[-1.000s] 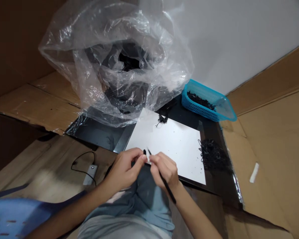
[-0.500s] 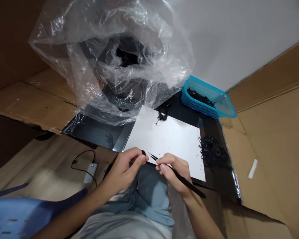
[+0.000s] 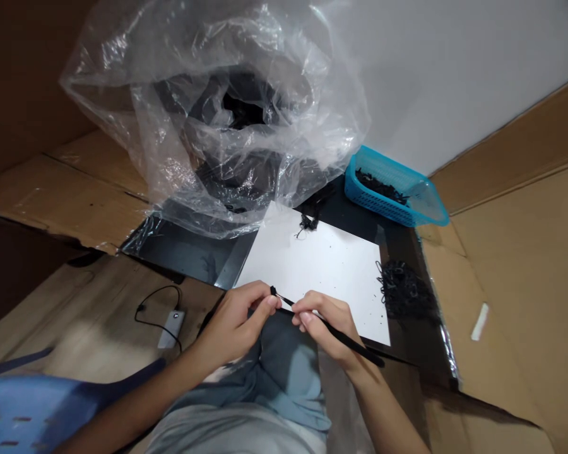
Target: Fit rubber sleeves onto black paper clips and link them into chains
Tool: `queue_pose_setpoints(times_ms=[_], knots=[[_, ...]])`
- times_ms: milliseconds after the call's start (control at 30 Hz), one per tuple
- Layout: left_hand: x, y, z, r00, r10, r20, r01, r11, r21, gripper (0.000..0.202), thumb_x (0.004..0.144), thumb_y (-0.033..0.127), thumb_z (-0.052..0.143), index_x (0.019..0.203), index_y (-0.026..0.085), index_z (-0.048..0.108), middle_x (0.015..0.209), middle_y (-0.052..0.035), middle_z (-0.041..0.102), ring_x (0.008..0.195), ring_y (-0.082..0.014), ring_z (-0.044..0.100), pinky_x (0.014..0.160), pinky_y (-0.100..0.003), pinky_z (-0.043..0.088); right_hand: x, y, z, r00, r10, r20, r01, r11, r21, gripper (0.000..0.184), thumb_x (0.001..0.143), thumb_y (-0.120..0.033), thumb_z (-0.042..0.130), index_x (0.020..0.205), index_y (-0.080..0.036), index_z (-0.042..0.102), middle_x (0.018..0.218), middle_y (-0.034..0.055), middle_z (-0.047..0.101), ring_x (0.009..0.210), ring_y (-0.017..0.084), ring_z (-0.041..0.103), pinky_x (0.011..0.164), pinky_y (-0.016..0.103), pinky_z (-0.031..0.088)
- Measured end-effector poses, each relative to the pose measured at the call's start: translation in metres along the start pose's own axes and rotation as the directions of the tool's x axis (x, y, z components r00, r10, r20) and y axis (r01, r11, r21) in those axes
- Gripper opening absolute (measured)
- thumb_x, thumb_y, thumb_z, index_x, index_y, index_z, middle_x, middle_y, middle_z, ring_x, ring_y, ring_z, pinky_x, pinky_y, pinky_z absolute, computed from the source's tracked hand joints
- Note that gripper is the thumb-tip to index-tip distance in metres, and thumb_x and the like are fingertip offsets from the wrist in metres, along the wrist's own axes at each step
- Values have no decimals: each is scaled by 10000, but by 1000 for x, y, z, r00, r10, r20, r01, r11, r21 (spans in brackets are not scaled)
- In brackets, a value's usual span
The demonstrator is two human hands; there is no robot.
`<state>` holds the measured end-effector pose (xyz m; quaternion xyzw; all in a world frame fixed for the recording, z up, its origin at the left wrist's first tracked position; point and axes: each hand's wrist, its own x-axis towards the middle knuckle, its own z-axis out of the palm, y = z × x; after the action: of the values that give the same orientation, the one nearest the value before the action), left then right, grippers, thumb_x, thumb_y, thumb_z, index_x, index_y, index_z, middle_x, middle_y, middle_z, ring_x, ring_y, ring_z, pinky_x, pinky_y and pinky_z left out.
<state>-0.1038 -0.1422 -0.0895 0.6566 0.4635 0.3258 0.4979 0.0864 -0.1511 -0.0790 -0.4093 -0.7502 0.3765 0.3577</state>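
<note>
Between thumb and forefinger, my left hand (image 3: 241, 318) pinches a small black piece (image 3: 273, 291); its kind is too small to make out. My right hand (image 3: 329, 321) grips black tweezers (image 3: 350, 342) like a pen, and their tips meet the black piece. Both hands are over the near edge of a white sheet (image 3: 312, 271), above my lap. At the sheet's far edge lies a small tangle of black strands (image 3: 308, 222). A larger heap of black loops (image 3: 400, 284) sits off the sheet's right side.
A big clear plastic bag (image 3: 218, 145) with dark contents stands at the back left. The blue basket (image 3: 392, 205) at the back right holds black pieces. Cardboard (image 3: 525, 265) borders the right. A grey box with a cable (image 3: 171, 328) lies at left, near a blue chair (image 3: 33, 410).
My right hand has moved slightly left, bringing the tweezer tips from just beside the black piece onto it. The tips look closer together now. My left hand has hardly moved.
</note>
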Motion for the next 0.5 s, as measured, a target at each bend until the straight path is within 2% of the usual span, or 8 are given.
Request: queue_pose_setpoints(times_ms=[300,500], knots=[[-1,0,6,996,11,-90,-4,997,76,321,939,317,410,684,154,516,654,5,517,643,-135,494,605,-245,330,4,0,11,974,-226,-35,212,950,-229,195,845,-68,397,855,-182,556,665,17,559,573,127,533,535,237,443],[-1,4,12,985,18,-171,3,992,122,319,932,297,406,645,166,461,607,21,451,592,-127,452,574,-243,301,4,-2,20,951,-301,-67,264,908,-327,207,836,-56,386,869,-173,554,655,29,553,561,142,522,528,252,443]])
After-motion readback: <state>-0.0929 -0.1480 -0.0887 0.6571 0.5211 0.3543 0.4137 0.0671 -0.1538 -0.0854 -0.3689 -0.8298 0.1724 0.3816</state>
